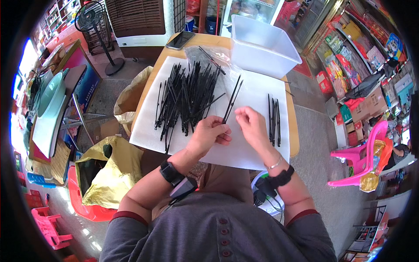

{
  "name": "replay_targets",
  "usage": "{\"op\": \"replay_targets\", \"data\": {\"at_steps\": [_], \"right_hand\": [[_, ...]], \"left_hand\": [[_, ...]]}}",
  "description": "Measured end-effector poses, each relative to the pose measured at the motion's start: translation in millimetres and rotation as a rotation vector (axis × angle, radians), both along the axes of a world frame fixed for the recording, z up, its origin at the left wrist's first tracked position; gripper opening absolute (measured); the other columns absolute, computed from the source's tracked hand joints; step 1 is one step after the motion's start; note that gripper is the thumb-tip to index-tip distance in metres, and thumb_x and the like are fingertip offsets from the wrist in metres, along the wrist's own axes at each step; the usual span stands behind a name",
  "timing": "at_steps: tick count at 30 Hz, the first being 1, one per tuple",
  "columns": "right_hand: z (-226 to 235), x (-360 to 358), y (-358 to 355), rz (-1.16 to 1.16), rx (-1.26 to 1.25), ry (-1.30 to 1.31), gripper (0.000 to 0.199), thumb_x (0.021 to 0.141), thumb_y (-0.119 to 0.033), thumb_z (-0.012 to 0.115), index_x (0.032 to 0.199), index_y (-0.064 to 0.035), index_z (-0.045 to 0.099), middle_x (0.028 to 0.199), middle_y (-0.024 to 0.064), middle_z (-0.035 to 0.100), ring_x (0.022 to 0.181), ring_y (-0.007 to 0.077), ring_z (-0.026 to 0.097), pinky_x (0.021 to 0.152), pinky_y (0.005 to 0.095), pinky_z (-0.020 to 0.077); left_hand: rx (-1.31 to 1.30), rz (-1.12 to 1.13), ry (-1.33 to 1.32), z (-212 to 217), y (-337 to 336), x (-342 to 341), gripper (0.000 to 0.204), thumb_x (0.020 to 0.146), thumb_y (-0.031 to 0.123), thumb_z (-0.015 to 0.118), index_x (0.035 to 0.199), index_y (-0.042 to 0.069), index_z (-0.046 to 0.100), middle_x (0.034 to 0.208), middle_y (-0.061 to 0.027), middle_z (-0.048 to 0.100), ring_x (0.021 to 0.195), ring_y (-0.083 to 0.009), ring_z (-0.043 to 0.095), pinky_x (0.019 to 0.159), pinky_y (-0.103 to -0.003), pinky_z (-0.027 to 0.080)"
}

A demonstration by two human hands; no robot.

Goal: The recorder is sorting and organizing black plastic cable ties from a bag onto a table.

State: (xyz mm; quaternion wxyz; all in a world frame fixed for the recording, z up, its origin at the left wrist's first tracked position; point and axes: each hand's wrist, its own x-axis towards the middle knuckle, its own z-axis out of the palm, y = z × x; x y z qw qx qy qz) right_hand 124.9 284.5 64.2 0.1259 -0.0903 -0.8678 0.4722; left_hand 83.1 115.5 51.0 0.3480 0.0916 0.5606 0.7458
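Note:
My left hand (210, 133) pinches the lower ends of two thin black strips (231, 99) that stick up and away from me over a white sheet (244, 148). Close on the right, my right hand (252, 124) has its fingers bent toward the same strips; whether it touches them I cannot tell. A large loose heap of black strips (185, 96) lies on the sheet to the left of the hands. A small neat row of several strips (274, 118) rests to the right of my right hand.
A white plastic tub (262, 43) stands at the table's far right, a clear plastic bag (209, 54) beside it, and a phone (180, 40) at the far edge. Yellow sacks (109, 170) sit on the floor left of the wooden table (293, 131). A pink chair (362, 161) is on the right.

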Motion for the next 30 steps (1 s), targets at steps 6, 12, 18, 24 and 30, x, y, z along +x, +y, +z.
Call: {"op": "replay_targets", "data": {"at_steps": [6,12,18,24,30], "right_hand": [[-16,-56,20,-0.002,0.614,0.044,0.019,0.081,-0.019,0.062,0.089,-0.0016,0.064,0.079,0.0173,0.066,0.074,0.0361,0.064,0.069,0.0442,0.0511],[2,-63,26,0.137,0.689,-0.346,0.018,0.075,-0.018,0.06,0.079,-0.0024,0.067,0.082,0.02,0.066,0.081,0.0363,0.065,0.071,0.0423,0.0513],[17,10,33,0.146,0.504,-0.3,0.016,0.078,-0.018,0.059,0.079,-0.0022,0.06,0.076,0.0185,0.065,0.074,0.0376,0.063,0.068,0.0447,0.05],[37,28,29,-0.195,0.578,0.16,0.008,0.077,-0.005,0.062,0.081,-0.0041,0.054,0.071,0.0135,0.061,0.067,0.0318,0.062,0.061,0.0407,0.0492],[47,-7,35,-0.175,-0.183,0.231,0.008,0.082,-0.005,0.064,0.088,-0.0027,0.06,0.072,0.0022,0.06,0.063,0.0109,0.056,0.058,0.0266,0.0465]], "left_hand": [[0.074,0.035,0.029,11,-13,0,0.009,0.095,0.009,0.051,0.101,0.004,0.048,0.096,-0.0147,0.064,0.076,-0.0219,0.066,0.067,-0.031,0.055],[0.117,0.051,-0.046,8,-21,0,0.017,0.097,0.011,0.048,0.113,0.004,0.048,0.093,-0.0136,0.064,0.078,-0.0206,0.065,0.07,-0.03,0.053],[0.157,-0.009,-0.039,2,-18,-1,0.021,0.099,0.013,0.042,0.113,-0.001,0.049,0.091,-0.0109,0.062,0.079,-0.0195,0.064,0.07,-0.029,0.053],[0.125,-0.019,-0.076,-3,-5,-1,0.019,0.099,0.012,0.043,0.109,-0.002,0.05,0.093,-0.0098,0.06,0.083,-0.0201,0.064,0.074,-0.03,0.054],[0.136,0.198,-0.019,-5,9,-24,0.017,0.098,0.011,0.043,0.106,-0.002,0.048,0.109,-0.0136,0.055,0.091,-0.0267,0.064,0.081,-0.034,0.054]]}}
